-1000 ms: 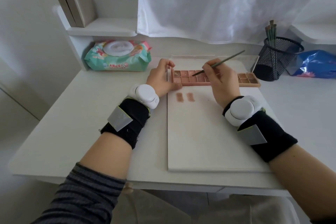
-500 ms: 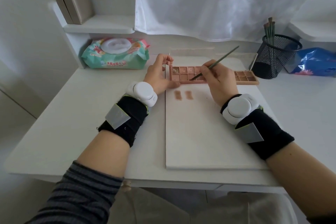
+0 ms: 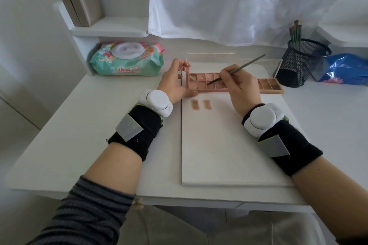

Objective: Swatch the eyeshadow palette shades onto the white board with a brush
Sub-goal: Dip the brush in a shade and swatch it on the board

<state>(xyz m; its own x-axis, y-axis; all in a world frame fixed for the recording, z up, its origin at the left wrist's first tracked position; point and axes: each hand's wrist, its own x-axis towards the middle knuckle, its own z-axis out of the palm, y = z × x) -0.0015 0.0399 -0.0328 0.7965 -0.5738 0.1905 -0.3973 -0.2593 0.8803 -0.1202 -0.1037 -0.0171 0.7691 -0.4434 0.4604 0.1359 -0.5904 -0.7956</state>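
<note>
Your left hand grips the left end of the eyeshadow palette at the white board's far edge, while your right hand pinches the light, stiff brush mid-handle, tip in a likely crumbly pan.

Counting across the desk: one white board, carrying two brownish swatches, side by side. One eyeshadow palette along the board's far edge, pans in two rows, total hidden behind the right hand. Two hands in play, left hand and right, each with one black wrist strap and one white puck-shaped device. One brush in the fingers. One mesh cup, several more brushes inside, three tips or so, hard to tell exactly. One wipes pack. One blue bag. One grey box up on the shelf.
</note>
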